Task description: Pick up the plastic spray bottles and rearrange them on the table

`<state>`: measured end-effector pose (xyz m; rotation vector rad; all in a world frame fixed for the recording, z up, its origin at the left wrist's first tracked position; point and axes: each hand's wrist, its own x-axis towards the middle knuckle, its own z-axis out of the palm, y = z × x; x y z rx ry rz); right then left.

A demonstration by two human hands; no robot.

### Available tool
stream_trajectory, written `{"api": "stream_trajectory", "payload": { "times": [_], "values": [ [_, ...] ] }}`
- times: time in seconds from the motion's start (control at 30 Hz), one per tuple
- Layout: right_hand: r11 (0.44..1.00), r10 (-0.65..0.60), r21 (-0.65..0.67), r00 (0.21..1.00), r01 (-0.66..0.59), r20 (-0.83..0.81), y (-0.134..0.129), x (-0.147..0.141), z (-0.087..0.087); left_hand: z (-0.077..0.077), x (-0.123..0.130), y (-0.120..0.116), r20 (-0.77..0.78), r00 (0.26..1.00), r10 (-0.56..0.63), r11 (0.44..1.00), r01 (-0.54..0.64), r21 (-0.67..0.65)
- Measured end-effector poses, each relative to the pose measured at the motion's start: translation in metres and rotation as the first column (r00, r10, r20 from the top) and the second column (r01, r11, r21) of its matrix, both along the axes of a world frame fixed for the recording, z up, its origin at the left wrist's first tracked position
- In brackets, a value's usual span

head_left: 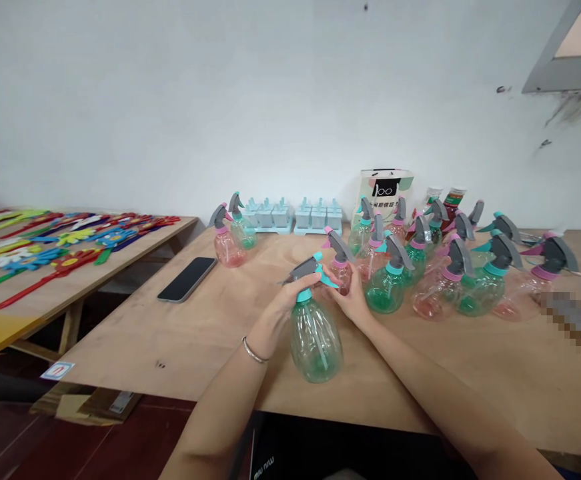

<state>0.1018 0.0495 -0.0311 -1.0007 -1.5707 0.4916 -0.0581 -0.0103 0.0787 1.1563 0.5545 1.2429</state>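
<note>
A clear green spray bottle (317, 340) with a grey and turquoise spray head (304, 270) is held upright over the near part of the table. My left hand (286, 297) wraps around the head just above the turquoise collar. From the other side, my right hand (351, 295) has its fingers closed at the turquoise trigger. Its fingertips partly overlap a pink spray bottle (340, 248) standing right behind, so the exact contact is hard to make out. Close by on the right stands another green spray bottle (384, 291).
Several pink and green spray bottles (440, 291) crowd the table's right side; a pink one (229, 247) stands back left. A phone (187, 279) lies left. Light-blue popsicle molds (319, 219) and a paper bag (383, 190) line the wall. Colorful hand-shaped items (73, 260) cover another table.
</note>
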Motion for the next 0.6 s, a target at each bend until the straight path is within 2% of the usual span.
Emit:
{"api": "stream_trajectory", "payload": {
  "times": [0.17, 0.37, 0.5, 0.6],
  "values": [
    [1.0, 0.008, -0.005, 1.0, -0.008, -0.006, -0.0001, 0.001, -0.0004, -0.0061, -0.0003, 0.0043, 0.03, 0.997, -0.066, 0.998, 0.066, 0.008],
    [1.0, -0.013, 0.005, 1.0, 0.013, 0.001, 0.0, 0.0008, 0.0015, -0.0014, -0.0014, 0.0018, -0.002, 1.0, 0.027, 0.999, -0.027, -0.027],
    [1.0, 0.008, -0.01, 1.0, -0.008, 0.01, -0.0008, 0.0014, 0.0016, -0.0007, -0.0001, 0.0034, 0.074, 0.997, 0.017, 0.999, -0.014, -0.041],
    [1.0, -0.003, -0.001, 1.0, 0.003, 0.013, 0.0002, 0.0018, 0.0002, -0.0025, 0.0008, 0.0049, 0.1, 0.993, 0.07, 0.994, -0.061, -0.087]
  ]
}}
